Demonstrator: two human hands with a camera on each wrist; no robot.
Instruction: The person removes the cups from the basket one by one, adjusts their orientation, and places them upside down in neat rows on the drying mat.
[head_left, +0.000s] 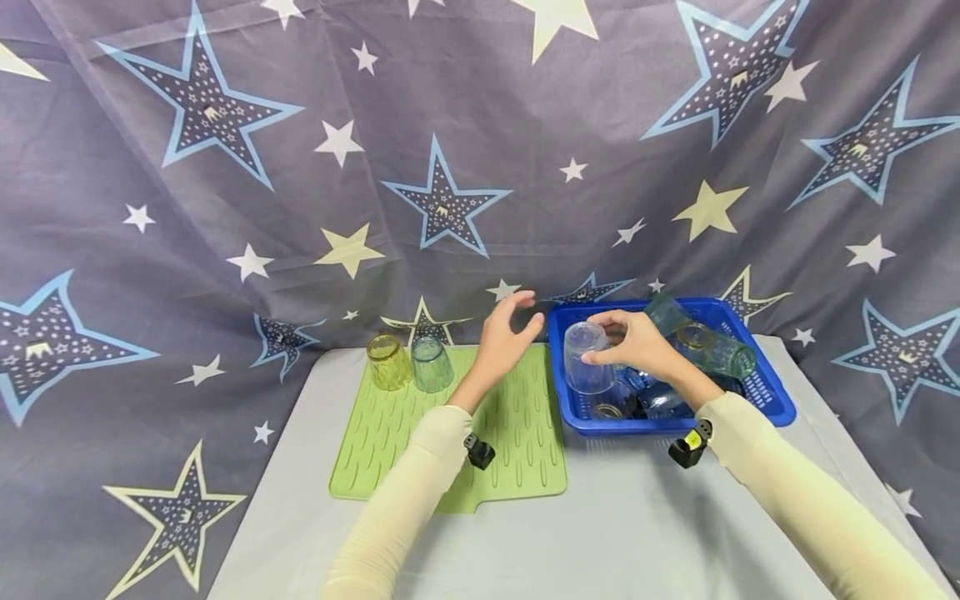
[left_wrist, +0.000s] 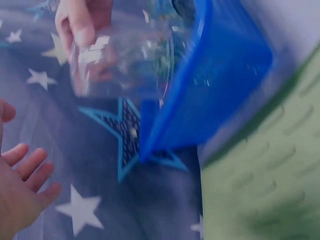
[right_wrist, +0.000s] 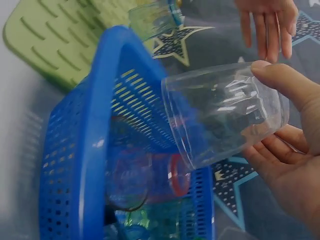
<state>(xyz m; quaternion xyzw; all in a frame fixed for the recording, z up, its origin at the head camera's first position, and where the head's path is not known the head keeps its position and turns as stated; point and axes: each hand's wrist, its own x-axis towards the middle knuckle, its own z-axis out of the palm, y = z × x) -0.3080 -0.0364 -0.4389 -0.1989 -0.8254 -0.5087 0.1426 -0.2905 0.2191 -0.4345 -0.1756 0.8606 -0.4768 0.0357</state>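
Clock faces are being read in the head view. Clear glass (head_left: 588,360) is being gripped at its narrower end by the right hand (head_left: 637,342), thumb on one side, fingers on the other; wider rim is being pointed down. It is being held over the 9 o'clock part of the basket (head_left: 615,427). Left hand (head_left: 508,333) is being held wide, thumb and fingers apart, near the clear glass, at its 9 to 10 o'clock, over the mat's 1 o'clock area.

More glasses are being held in the basket: teal glass (head_left: 666,315) near 12 o'clock, green glass (head_left: 731,356) at 3, dark blue glass (head_left: 663,402) near 6. Others there are being partly hidden. Mat (head_left: 450,479) is being placed at the basket's 8 to 9 o'clock; yellow glass (head_left: 388,367) and blue glass (head_left: 432,367) are being stood side by side at its 11. Both basket and mat are being supported by the table (head_left: 600,525); starry curtain (head_left: 525,100) is being hung beyond, at 12.
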